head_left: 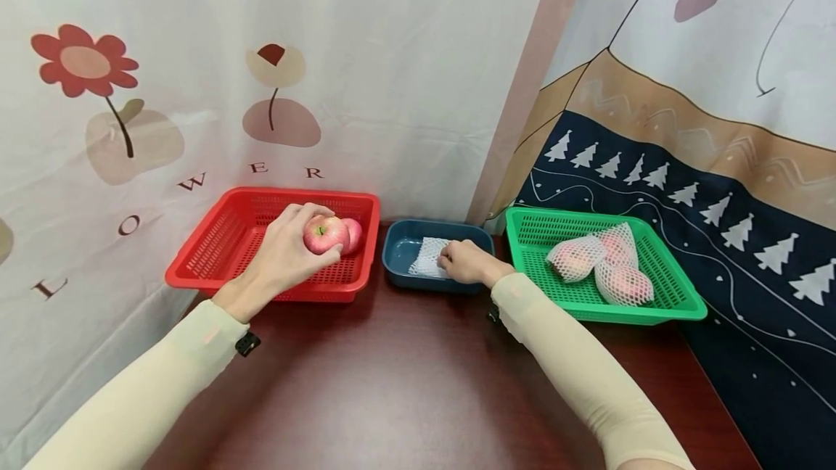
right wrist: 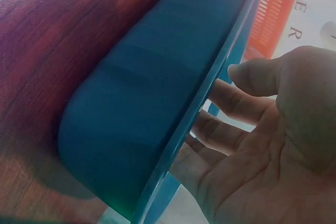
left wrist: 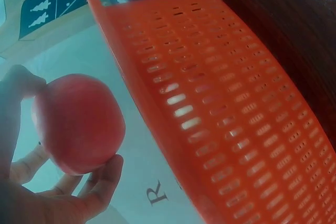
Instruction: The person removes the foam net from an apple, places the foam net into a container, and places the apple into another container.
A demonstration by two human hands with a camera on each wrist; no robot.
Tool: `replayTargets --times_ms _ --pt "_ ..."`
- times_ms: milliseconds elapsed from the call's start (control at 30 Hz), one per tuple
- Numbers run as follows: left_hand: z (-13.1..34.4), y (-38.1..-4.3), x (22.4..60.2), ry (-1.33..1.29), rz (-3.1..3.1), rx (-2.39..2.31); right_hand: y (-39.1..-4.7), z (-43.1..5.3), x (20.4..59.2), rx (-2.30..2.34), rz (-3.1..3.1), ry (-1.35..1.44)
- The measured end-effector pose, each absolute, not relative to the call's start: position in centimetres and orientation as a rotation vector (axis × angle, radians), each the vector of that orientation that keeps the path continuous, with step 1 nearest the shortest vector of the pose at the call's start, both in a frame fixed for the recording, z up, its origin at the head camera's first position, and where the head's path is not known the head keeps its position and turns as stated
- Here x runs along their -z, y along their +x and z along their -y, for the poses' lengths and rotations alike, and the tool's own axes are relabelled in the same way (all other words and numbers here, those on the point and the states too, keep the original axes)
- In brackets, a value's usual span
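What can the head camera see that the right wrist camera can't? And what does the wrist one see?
Only the head view: the green basket with three netted apples in it.
Only the right wrist view: the palm side of the right hand; from the head you see its back.
Both: the blue tray, part of the red basket, the brown table and that hand.

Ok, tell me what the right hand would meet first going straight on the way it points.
The right hand would likely meet the white foam netting in the blue plastic tray; the two look so close that they may already touch.
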State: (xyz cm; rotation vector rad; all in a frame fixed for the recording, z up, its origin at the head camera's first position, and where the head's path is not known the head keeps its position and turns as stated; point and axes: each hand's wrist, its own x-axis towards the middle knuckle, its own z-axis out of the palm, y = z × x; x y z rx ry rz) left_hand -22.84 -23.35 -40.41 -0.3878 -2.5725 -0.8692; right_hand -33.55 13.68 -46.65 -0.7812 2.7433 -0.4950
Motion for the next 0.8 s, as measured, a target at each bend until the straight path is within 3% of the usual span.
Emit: replayTargets --times_ms 267,800 --pt "24.1 -23.3 40.3 -0.352 2.610 0.857 -30.8 -13.3 44.3 0.491 -2.767 -0.741" --pt "24.7 -24.1 39.8 -0.266 2.671 0.842 -29.7 -14.2 42.7 0.576 -2.828 -0.754"
